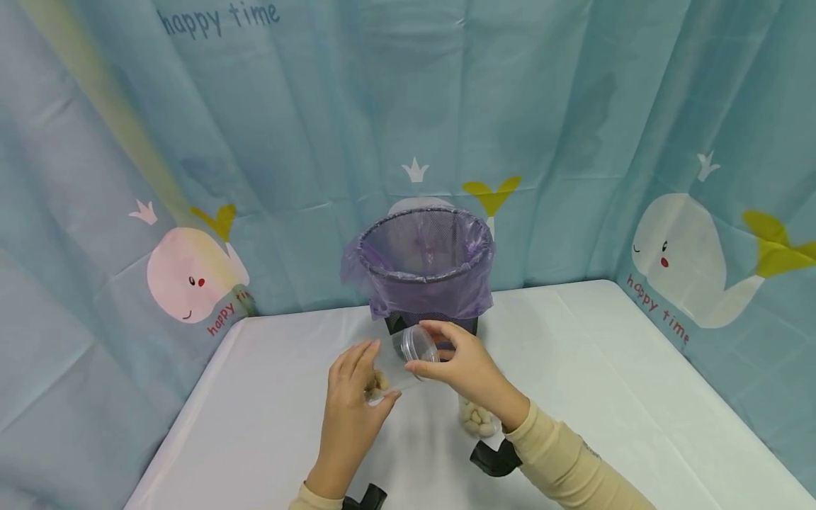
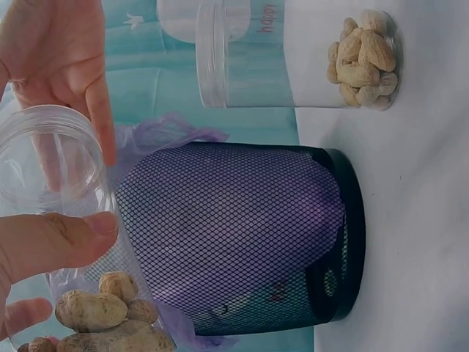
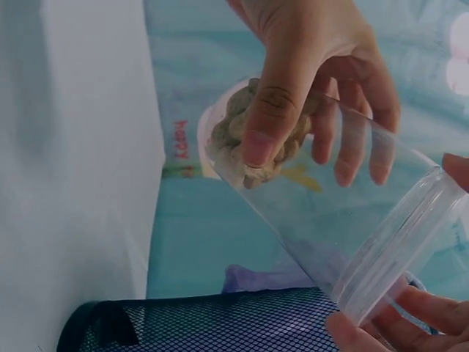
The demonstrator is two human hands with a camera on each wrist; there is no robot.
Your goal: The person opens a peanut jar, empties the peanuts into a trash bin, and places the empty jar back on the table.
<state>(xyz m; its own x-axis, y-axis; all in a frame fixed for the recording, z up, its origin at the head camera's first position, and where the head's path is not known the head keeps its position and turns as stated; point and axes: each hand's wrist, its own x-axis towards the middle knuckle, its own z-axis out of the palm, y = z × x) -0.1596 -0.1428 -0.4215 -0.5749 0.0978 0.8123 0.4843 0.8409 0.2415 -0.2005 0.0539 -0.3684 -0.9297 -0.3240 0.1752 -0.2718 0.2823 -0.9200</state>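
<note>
A clear plastic jar [image 1: 394, 368] with several peanuts [image 3: 256, 132] in its bottom is held tilted above the table, its lidded end pointing up and right. My left hand [image 1: 350, 397] grips the jar near its base, thumb on one side and fingers on the other. Around the clear lid [image 3: 403, 238] curl the fingers and thumb of my right hand [image 1: 468, 365]. Whether the lid is screwed tight, I cannot tell. A second clear jar [image 2: 256, 59] with peanuts stands on the table under my right forearm; the head view shows mainly its bottom.
Behind the hands stands a dark mesh waste bin [image 2: 242, 235] lined with a purple bag [image 1: 433, 301]. A white cloth covers the table [image 1: 605, 382]. Blue printed curtains [image 1: 357, 106] hang at the back and both sides.
</note>
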